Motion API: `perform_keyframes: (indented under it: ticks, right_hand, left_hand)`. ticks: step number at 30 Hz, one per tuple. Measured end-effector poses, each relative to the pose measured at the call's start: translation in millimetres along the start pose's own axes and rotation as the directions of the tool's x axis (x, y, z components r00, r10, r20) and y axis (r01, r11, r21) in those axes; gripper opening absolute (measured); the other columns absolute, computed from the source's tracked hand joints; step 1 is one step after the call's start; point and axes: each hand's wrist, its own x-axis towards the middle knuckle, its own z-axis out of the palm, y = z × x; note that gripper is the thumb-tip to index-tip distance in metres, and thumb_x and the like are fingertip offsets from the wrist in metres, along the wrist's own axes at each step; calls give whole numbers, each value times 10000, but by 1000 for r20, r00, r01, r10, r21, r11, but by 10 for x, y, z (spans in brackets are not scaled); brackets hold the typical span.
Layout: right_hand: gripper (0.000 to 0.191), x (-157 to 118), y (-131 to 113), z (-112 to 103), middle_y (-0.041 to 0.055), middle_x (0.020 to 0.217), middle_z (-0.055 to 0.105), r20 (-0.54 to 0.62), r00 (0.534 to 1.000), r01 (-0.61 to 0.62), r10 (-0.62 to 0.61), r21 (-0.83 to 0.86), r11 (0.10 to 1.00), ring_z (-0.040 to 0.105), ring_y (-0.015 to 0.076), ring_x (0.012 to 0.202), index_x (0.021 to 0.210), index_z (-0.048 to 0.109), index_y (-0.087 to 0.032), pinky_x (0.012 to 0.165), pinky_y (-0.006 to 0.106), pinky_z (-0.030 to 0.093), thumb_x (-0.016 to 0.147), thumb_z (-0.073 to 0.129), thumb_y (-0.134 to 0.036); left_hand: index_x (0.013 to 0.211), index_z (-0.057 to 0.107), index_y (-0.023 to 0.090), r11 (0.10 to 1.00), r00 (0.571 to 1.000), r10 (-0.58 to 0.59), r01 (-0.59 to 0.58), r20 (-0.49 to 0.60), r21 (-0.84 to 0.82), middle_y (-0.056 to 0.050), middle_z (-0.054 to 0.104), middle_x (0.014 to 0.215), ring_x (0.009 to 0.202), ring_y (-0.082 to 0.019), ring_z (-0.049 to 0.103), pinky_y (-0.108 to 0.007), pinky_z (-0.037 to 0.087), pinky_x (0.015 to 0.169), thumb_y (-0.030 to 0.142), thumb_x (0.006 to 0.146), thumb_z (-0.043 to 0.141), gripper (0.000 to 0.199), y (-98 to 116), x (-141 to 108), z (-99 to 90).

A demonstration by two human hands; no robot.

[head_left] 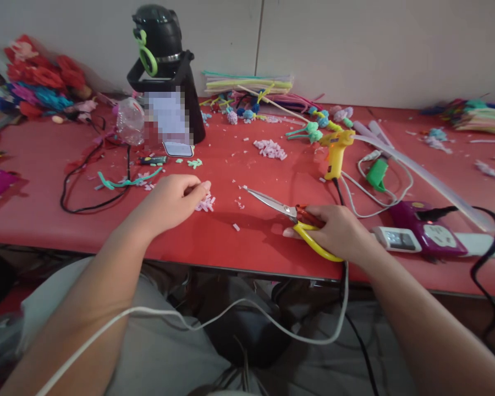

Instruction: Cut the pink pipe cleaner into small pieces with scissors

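My right hand [334, 231] grips a pair of scissors [274, 203] with yellow and red handles, the blades together and pointing left over the red table. My left hand [181, 201] is closed, thumb against curled fingers, right beside a small pile of pale pink cut pieces [206, 203]. Whatever may be between its fingertips is hidden. Near the scissor tips lie tiny pink scraps [240, 203], and one loose piece [236, 226] rests closer to the table edge. Farther back sits a larger heap of pink pieces [270, 149].
A yellow glue gun [336, 154] stands behind my right hand, a long clear glue stick [429, 181] behind it. A purple power strip [424, 231] lies right. A black bottle [165, 71] holds up a phone [169, 115]. Pipe cleaners [247, 82] line the wall; a white cable [239, 302] crosses my lap.
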Motion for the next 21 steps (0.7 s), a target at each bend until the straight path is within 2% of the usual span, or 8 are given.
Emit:
perform_keyframes:
  ticks: [2, 6, 7, 9, 11, 13, 16, 21]
  right_hand:
    - [702, -4, -13, -1, -40, 540, 363, 0, 1000, -8, 8, 10, 1000, 285, 108, 553, 590, 478, -203, 476, 251, 249, 586, 625, -890]
    - [710, -11, -33, -12, -39, 541, 356, 8, 1000, -4, 4, 21, 1000, 299, 112, 558, 590, 476, -204, 481, 253, 257, 582, 611, -901]
    - [709, -11, -32, -14, -38, 539, 358, 5, 1000, -2, 2, 16, 1000, 298, 113, 556, 592, 478, -205, 482, 255, 258, 584, 608, -902]
    - [707, -9, -26, -15, -38, 537, 365, 0, 1000, 2, -2, 3, 1000, 294, 113, 550, 592, 473, -208, 483, 258, 258, 589, 603, -903]
    - [707, -6, -20, -13, -38, 536, 368, -4, 1000, 6, -6, -6, 1000, 288, 110, 544, 585, 450, -211, 480, 260, 255, 593, 600, -902]
    - [705, -3, -19, -10, -40, 535, 367, -13, 1000, 8, -8, -10, 1000, 285, 108, 539, 581, 434, -212, 477, 259, 253, 599, 601, -897]
    - [695, -2, -24, -5, -42, 533, 363, -23, 1000, 7, -7, -16, 1000, 297, 108, 532, 584, 442, -214, 472, 256, 257, 602, 603, -890]
    - [670, -2, -20, 2, -41, 531, 360, -12, 1000, 5, -5, -11, 1000, 312, 112, 529, 591, 459, -217, 464, 253, 260, 606, 621, -867]
  left_hand:
    - [527, 381, 200, 998, 999, -27, 26, 19, 63, 46, 295, 477, 448, -107, 276, -289, 162, 469, 387, 887, 588, 456, -66, 10, -15]
    - [535, 438, 199, 997, 998, 15, -11, -57, 72, 41, 333, 485, 465, -112, 303, -277, 187, 469, 391, 892, 583, 430, -25, -29, 4]
    - [570, 491, 195, 999, 999, 27, -25, -36, 41, 36, 393, 507, 482, -112, 352, -262, 224, 475, 393, 894, 581, 390, 11, -54, 20]
    - [716, 610, 191, 998, 994, 43, -38, 104, -50, 20, 542, 602, 548, -117, 480, -233, 320, 515, 399, 889, 589, 271, 85, -114, 78]
    - [864, 660, 202, 994, 959, 77, -52, 273, -99, 12, 608, 678, 608, -127, 547, -225, 380, 562, 388, 889, 591, 200, 141, -174, 162]
    - [935, 663, 211, 992, 921, 119, -92, 371, -91, 13, 600, 684, 615, -131, 546, -233, 392, 579, 360, 898, 576, 177, 171, -216, 249]
    - [970, 654, 216, 990, 901, 132, -137, 413, -18, 2, 599, 717, 659, -145, 552, -255, 388, 596, 309, 910, 552, 151, 183, -232, 335]
    - [880, 625, 209, 982, 920, 115, -162, 375, 97, -31, 644, 870, 801, -178, 577, -304, 413, 685, 279, 924, 549, 112, 171, -194, 356]
